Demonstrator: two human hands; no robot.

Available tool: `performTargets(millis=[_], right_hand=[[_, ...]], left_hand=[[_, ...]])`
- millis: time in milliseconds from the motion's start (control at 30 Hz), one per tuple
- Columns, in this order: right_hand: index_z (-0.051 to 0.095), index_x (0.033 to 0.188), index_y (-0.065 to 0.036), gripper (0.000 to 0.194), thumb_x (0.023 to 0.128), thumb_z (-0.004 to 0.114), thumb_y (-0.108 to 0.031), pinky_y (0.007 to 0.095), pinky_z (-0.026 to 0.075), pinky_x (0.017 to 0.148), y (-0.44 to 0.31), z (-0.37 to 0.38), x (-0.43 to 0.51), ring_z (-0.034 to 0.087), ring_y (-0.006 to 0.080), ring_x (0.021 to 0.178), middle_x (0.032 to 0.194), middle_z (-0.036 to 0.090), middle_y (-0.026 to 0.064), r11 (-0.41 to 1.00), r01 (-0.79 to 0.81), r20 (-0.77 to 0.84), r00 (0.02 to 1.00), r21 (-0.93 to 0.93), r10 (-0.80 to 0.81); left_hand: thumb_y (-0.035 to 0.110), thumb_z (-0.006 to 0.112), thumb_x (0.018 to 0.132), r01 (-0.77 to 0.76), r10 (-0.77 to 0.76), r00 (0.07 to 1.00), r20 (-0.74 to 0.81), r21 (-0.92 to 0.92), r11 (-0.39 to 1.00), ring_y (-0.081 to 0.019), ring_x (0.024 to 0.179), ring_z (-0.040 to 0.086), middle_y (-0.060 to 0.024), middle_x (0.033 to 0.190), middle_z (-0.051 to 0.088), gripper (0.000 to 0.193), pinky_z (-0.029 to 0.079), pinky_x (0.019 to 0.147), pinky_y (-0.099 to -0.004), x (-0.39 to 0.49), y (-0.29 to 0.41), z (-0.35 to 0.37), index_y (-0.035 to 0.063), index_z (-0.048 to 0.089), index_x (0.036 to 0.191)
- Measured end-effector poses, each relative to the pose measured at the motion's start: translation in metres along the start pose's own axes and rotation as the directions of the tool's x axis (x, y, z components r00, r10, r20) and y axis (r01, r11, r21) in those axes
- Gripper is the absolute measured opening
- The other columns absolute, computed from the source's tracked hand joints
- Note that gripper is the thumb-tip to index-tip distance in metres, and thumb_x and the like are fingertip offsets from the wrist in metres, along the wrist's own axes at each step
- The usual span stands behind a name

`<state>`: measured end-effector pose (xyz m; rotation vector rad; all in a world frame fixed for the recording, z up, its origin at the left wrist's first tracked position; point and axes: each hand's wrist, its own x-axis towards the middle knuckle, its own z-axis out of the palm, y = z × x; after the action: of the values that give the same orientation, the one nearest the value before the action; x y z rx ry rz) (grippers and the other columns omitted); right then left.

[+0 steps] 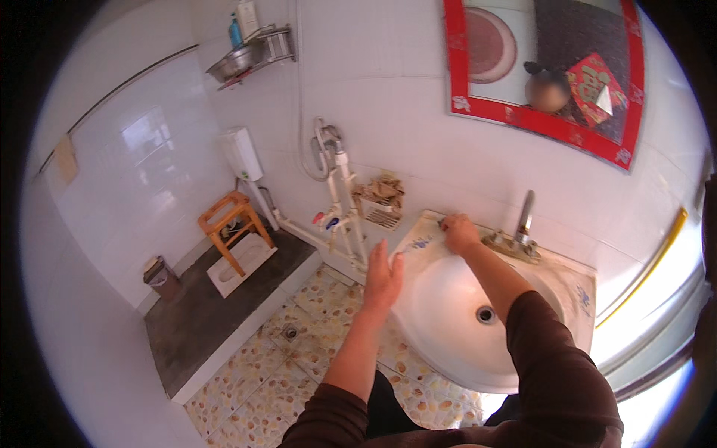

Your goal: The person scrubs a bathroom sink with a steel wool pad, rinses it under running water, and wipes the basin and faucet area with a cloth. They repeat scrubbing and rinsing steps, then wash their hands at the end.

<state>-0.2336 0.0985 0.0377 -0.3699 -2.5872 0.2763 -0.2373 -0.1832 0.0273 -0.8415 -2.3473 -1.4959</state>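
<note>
A white ceramic washbasin (448, 302) with blue flower decoration stands before me, its bowl holding a dark drain hole (485, 315). My right hand (460, 234) reaches across the bowl and presses down on the back left corner of the rim. Its fingers are curled over a small dark item (442, 223), mostly hidden, whose kind I cannot tell. Beside the basin's left edge is my left hand (383, 278), holding nothing, thumb apart from the fingers. To the right of my right hand, a metal faucet (524, 218) rises from a stained base.
White pipes with red and blue valve handles (333, 222) run up the wall, near a soap rack (383, 215) holding crumpled brown material. A red-framed mirror (458, 56) hangs above. Left, a wooden stool (225, 211) straddles a squat toilet (246, 266) on a raised dark step (196, 330).
</note>
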Motion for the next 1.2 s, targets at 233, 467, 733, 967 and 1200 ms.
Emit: performTargets(millis=[233, 467, 733, 967, 1200], right_hand=[[0.075, 0.095, -0.009, 0.017, 0.083, 0.063, -0.005, 0.0438, 0.052, 0.097, -0.049, 0.035, 0.03, 0.063, 0.0354, 0.109, 0.106, 0.073, 0.0134, 0.981, 0.098, -0.028, 0.995, 0.168, -0.095], [0.073, 0.089, -0.006, 0.012, 0.084, 0.065, -0.015, 0.0489, 0.051, 0.092, -0.116, 0.025, -0.03, 0.065, 0.04, 0.103, 0.104, 0.072, 0.0166, 0.861, 0.325, 0.009, 0.934, 0.392, -0.357], [0.073, 0.099, -0.007, 0.02, 0.081, 0.066, -0.006, 0.046, 0.053, 0.092, -0.102, 0.024, -0.057, 0.065, 0.0396, 0.1, 0.106, 0.073, 0.0144, 0.719, 0.502, -0.163, 0.857, 0.48, -0.489], [0.077, 0.095, -0.01, 0.022, 0.086, 0.058, -0.004, 0.0418, 0.051, 0.1, -0.011, 0.021, 0.019, 0.062, 0.0349, 0.111, 0.11, 0.072, 0.0129, 0.983, 0.099, 0.01, 0.995, 0.157, -0.101], [0.075, 0.096, -0.011, 0.017, 0.087, 0.06, -0.007, 0.0432, 0.051, 0.101, -0.002, 0.01, -0.003, 0.06, 0.034, 0.113, 0.11, 0.07, 0.0133, 0.999, -0.015, 0.023, 1.0, 0.028, 0.014]], left_hand=[[0.038, 0.053, 0.106, -0.059, 0.058, 0.998, -0.012, -0.091, 0.994, -0.0433, 0.146, 0.037, -0.0296, 0.156, 0.039, 0.067, 0.03, 0.122, -0.0479, 0.003, -0.008, 0.001, -0.0056, 0.036, 0.154], [0.04, 0.05, 0.106, -0.033, 0.025, 0.996, -0.082, -0.096, 0.995, -0.0422, 0.147, 0.037, -0.0279, 0.157, 0.039, 0.067, 0.03, 0.123, -0.0474, 0.0, -0.003, 0.0, -0.0042, 0.037, 0.155], [0.04, 0.046, 0.107, -0.017, 0.002, 0.99, -0.14, -0.11, 0.994, -0.0412, 0.147, 0.036, -0.027, 0.157, 0.038, 0.066, 0.028, 0.124, -0.0463, 0.001, -0.006, -0.002, -0.0058, 0.037, 0.154], [0.045, 0.049, 0.107, 0.008, -0.015, 0.996, -0.093, -0.081, 0.997, -0.0431, 0.149, 0.032, -0.0305, 0.158, 0.035, 0.071, 0.027, 0.124, -0.0479, 0.001, -0.004, -0.004, -0.0059, 0.035, 0.155], [0.048, 0.049, 0.106, 0.103, -0.105, 0.993, -0.052, -0.039, 0.994, -0.0412, 0.15, 0.032, -0.0299, 0.159, 0.035, 0.075, 0.027, 0.125, -0.0466, 0.002, 0.0, -0.006, -0.0058, 0.035, 0.156]])
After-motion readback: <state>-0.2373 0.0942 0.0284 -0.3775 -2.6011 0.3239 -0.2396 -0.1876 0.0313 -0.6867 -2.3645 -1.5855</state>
